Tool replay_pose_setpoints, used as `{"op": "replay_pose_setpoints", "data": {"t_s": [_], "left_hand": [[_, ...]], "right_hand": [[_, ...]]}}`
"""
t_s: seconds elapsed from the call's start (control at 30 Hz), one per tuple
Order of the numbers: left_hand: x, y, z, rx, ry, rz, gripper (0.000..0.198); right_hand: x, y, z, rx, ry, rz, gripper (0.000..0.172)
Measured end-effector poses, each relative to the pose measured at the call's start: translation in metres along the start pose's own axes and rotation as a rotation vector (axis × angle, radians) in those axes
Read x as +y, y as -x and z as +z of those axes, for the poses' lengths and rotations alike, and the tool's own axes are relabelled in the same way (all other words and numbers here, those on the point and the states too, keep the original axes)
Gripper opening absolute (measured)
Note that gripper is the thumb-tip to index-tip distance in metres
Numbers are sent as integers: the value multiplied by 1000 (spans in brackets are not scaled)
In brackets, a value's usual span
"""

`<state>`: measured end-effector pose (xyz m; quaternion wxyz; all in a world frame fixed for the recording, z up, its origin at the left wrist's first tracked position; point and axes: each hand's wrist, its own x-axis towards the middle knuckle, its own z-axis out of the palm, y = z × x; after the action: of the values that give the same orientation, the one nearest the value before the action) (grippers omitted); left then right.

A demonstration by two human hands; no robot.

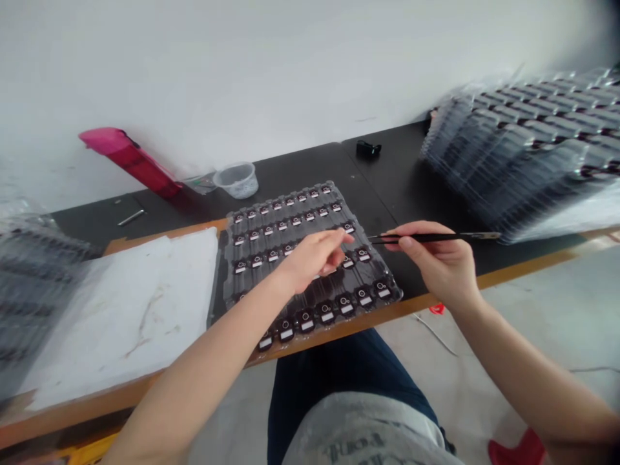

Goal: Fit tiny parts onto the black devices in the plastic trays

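While the tray (pixel 223 258) is sat at the table (pixel 402 187) front edge, 2 risks are judged: tray shoved off, modules (pixel 327 314) flicked out.
Left hand (pixel 314 258) is held over the tray, fingers bunched together; a held part cannot be told. Right hand (pixel 443 265) is clamped on the tweezers (pixel 436 237), tip aimed at the tray's right side, so a slip could scratch or eject modules; a forearm nudge could tip the tray. Counted: 1 blurred left stack (pixel 33 290), 1 white sheet (pixel 130 303), 1 pink case (pixel 130 158), 1 cup (pixel 237 179), 1 tray, 1 clip (pixel 368 148), 1 right stack (pixel 523 155); modules partly covered, total not countable.
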<state>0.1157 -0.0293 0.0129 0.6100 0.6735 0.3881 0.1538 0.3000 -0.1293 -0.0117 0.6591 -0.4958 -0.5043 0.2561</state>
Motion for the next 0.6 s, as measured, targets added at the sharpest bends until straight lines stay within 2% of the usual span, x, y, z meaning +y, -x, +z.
{"op": "replay_pose_setpoints", "data": {"t_s": [0.07,0.17,0.33,0.6], "left_hand": [[-1,5,-4,-82,339,-130,50],[-4,11,-7,-139,541,-184,55],[-10,16,-7,-138,574,-158,56],[-13,22,-12,-136,568,-143,56]], "right_hand": [[-8,2,8,-58,38,-23,11],[-16,2,20,-163,115,-109,11],[-18,1,37,-321,165,-235,15],[-11,0,43,-381,186,-270,16]]}}
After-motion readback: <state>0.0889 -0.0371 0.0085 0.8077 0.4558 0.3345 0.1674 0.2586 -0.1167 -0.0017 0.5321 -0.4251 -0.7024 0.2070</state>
